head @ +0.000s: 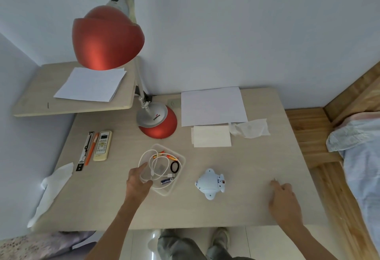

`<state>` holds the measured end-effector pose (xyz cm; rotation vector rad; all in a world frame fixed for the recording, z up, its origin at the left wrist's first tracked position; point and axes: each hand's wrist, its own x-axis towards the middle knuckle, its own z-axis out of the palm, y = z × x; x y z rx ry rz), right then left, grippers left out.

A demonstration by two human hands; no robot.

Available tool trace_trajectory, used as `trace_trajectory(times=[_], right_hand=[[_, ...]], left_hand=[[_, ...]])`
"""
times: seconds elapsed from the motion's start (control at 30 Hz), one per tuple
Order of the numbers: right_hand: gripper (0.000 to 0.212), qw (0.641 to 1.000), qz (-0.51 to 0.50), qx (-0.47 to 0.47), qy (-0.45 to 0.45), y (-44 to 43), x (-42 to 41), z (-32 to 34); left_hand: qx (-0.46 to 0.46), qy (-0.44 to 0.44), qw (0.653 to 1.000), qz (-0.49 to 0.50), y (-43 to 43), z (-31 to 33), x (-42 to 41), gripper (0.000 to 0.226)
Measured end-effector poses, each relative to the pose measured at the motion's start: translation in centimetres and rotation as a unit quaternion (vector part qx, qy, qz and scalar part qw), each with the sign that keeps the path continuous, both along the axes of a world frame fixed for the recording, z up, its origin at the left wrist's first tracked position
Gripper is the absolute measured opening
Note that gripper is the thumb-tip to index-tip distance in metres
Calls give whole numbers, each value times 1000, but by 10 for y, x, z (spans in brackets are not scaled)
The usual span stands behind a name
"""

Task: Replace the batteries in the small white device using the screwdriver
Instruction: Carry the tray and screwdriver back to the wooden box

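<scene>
Left grip: the left hand point(138, 183) reaches over the near-left corner of a clear plastic tray point(178, 181), thumb and fingers curved around the tray's wall, apparently holding it there; whether the fingers press firmly cannot be told. Right grip: the right hand point(284, 200) rests on the desk point(257, 165) well to the right, fingers loosely curled, with a thin pale tip projecting just beyond the forefinger; whether this is the screwdriver, and whether the hand closes on it, cannot be told. Small white device point(210, 183): a rounded, pale toy-like body lying flat on the desk between the two hands, just right of the tray and touching neither hand; a small red-marked opening shows at its right side. Tray contents: a coiled white cable point(156, 163), a black hair band point(175, 166), a blue battery point(167, 181) near the front wall, and orange batteries point(171, 157) toward the back. Left part of the desk: a yellowed remote control point(102, 145), an orange pen point(91, 151) beside it and a black packaged item point(84, 151) lying parallel, with a crumpled tissue point(52, 189) at the left edge. Back of the desk: a red desk lamp point(108, 37) on a red and silver base, a white sheet of paper point(212, 106), a folded white napkin point(211, 136) in front of it, and a crumpled wrapper point(249, 128) to its right. Raised shelf point(37, 95) at the left carrying more paper. Wooden bed frame point(320, 146) at the right.
</scene>
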<state>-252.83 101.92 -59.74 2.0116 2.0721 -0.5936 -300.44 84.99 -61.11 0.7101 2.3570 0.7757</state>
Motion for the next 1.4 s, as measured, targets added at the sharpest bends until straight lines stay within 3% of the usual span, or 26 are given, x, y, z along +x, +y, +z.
trace_trajectory(times=[0.2,0.53,0.9,1.2,1.4], right_hand=[[51,999,-12,-10,48,5,1,-2],[41,978,-25,-43,200,15,-44,33],[48,909,9,-60,411,-2,-117,157],[47,853,-28,-83,515,-28,-111,260],[46,821,-68,-60,564,-51,-97,315]], left_hand=[[4,26,1000,0,2,10,7,70],[67,-32,996,48,0,49,23,72],[166,-82,980,69,7,143,62,72],[198,-88,975,45,13,230,95,70],[209,-136,968,13,23,279,113,67]])
